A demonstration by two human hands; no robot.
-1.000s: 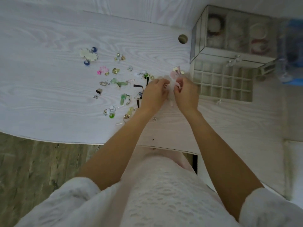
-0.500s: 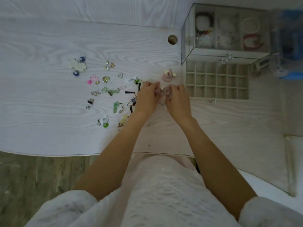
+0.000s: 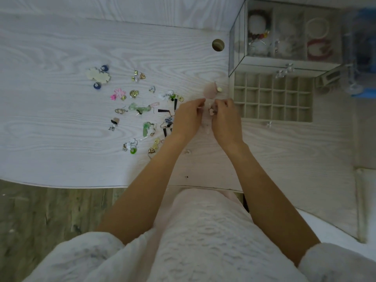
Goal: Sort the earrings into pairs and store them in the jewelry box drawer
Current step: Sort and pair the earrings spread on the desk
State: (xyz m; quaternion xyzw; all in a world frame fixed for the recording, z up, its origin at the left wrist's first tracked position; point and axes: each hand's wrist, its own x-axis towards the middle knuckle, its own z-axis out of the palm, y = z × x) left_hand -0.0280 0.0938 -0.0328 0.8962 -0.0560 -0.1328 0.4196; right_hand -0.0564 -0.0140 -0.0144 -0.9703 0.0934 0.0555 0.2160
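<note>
Both hands meet at the table's middle over a pale pink earring [image 3: 211, 112]. My right hand [image 3: 225, 119] pinches its top, and my left hand [image 3: 188, 117] pinches it from the left side. A matching pink earring [image 3: 210, 90] lies on the table just beyond them. Several loose earrings [image 3: 140, 108] are scattered to the left. The jewelry box [image 3: 284, 37] stands at the back right, its gridded drawer [image 3: 272, 98] pulled open right beside my right hand. The drawer's cells look empty.
A round cable hole [image 3: 218, 45] sits in the desk left of the box. A blue container [image 3: 364, 58] stands at the far right edge. The desk's front edge [image 3: 81, 185] runs over wooden floor. A small clear piece [image 3: 269, 124] lies below the drawer.
My hands have stayed together over the pink earring. The head camera tilted and shifted, so the table contents sit lower in the frame. The second pink earring still lies on the table.
</note>
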